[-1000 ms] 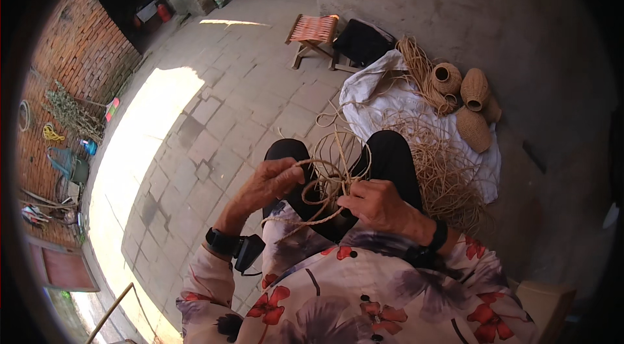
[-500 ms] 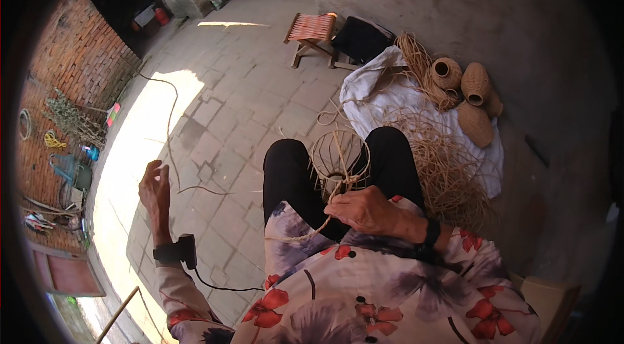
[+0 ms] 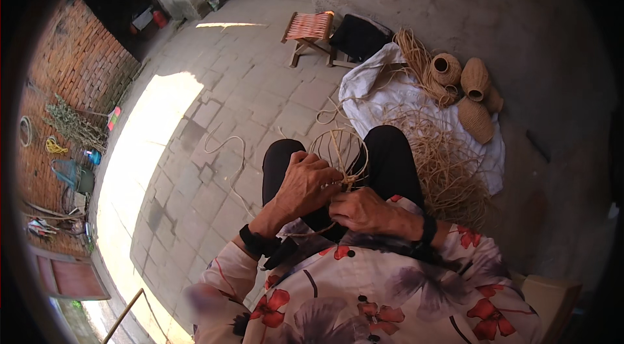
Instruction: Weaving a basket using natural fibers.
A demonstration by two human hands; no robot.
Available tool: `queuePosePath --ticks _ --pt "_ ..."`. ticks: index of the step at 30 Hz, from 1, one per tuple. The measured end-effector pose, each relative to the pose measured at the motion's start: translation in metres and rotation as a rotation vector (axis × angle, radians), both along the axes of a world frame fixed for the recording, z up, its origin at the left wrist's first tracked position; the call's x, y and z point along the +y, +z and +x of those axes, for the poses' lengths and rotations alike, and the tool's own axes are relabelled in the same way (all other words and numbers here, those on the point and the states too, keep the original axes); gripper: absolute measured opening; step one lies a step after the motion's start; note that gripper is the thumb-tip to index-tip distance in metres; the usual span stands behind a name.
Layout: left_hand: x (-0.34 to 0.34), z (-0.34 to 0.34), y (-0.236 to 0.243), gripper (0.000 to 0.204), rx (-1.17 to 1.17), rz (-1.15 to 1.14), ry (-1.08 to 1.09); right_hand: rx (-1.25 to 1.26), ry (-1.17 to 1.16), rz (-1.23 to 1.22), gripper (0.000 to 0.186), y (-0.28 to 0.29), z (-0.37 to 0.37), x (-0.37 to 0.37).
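Observation:
Between my knees sits a round frame of thin ribs with pale cord tied around its near side. My left hand is closed at the knot, fingertips pinching cord there, partly hidden. My right hand is just below and right of it, fingers curled on the cord, which trails leftward under my wrists. Another loose length of cord curves across the paving on the left.
A white cloth with tangled cord and several woven vessels lies right. Beyond stand a striped folding stool and a black item. A brick wall with hanging coils, branches and clutter runs along the left; a plastered wall is behind.
My left hand swung far out left with a long cord, then came back to the frame beside my right hand. The cord now lies slacker. My right hand stayed at the frame.

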State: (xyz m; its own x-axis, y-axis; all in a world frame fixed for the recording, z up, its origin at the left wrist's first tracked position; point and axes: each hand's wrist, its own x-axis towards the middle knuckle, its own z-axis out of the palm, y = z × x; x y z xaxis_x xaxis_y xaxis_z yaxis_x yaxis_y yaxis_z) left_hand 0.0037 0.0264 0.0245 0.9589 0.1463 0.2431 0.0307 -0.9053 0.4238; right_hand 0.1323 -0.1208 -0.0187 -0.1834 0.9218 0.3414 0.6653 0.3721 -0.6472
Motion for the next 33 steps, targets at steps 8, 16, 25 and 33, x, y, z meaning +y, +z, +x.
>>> queuePosePath --ticks 8,16,25,33 --pt "-0.018 0.008 -0.018 0.009 -0.091 0.234 0.137 -0.016 -0.088 -0.198 0.01 -0.009 0.014 -0.021" --pt "-0.012 0.01 -0.019 0.012 -0.035 0.203 0.101 0.084 -0.054 -0.306 0.014 0.013 0.02 -0.023" --pt "-0.007 0.01 -0.014 0.008 -0.025 0.208 0.129 0.114 -0.113 -0.154 0.015 -0.015 0.019 -0.007" --pt "0.027 0.018 0.015 0.012 0.279 -0.034 -0.066 0.175 0.006 -0.259 0.014 -0.007 0.024 -0.019"
